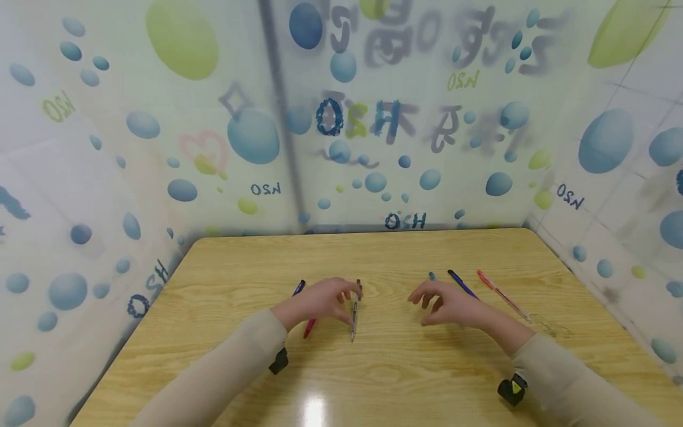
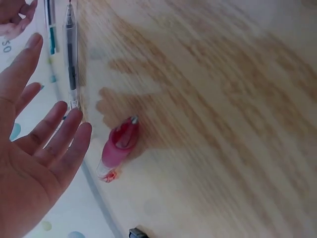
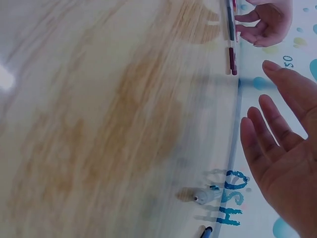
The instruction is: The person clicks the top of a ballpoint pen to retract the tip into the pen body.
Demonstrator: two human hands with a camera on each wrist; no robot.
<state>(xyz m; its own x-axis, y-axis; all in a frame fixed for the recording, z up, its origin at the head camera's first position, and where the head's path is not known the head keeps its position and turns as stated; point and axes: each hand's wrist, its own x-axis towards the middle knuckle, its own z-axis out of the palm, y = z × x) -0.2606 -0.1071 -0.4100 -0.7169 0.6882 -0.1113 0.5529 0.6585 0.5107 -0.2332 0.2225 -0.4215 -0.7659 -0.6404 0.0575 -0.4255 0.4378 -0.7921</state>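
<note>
Backdrop, blue-and-green dotted, fills upper frame; wood table below, flat support for all pens. Two light sleeves enter from lower corners. Left hand, centre-left, fingers loosely spread at clear pen, gap likely kept to fit its barrel; no firm hold visible, contact can't be told. Right hand, centre-right, fingers parted, slightly bent, holding nothing, hovering above its shadow. Red-orange pen right of it, blue pen and teal-tipped pen just behind. Dark blue pen and pink-red pen left of centre, partly hidden by left hand. Spacing probably keeps pens individually reachable.
</note>
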